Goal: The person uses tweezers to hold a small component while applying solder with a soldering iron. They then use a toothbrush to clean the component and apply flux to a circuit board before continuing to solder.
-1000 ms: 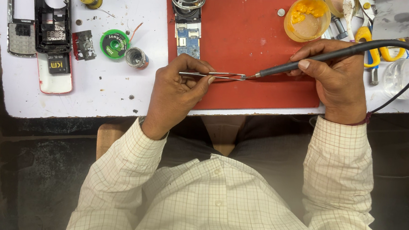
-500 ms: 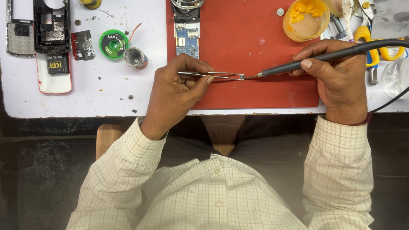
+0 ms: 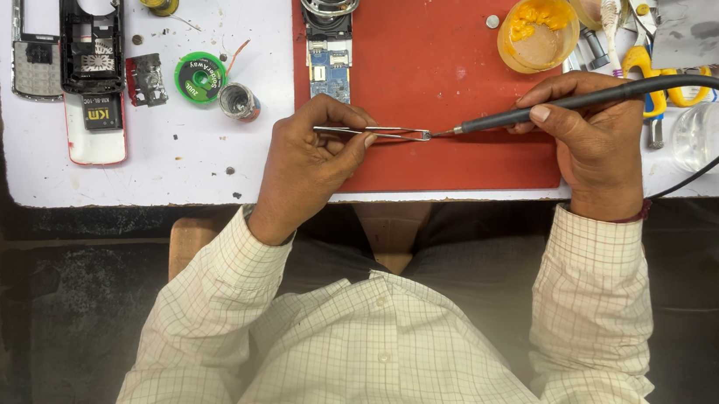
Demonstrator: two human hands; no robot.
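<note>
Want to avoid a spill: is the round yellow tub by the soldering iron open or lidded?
Open. The yellow tub stands upright on the red mat with no lid on, and yellow paste shows inside.

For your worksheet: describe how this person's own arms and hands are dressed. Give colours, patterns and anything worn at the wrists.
Both arms wear long cream sleeves with a thin brown check, buttoned cuffs reaching the wrists. The left hand and right hand are bare, without gloves. A dark reddish band shows at the right wrist.
</note>
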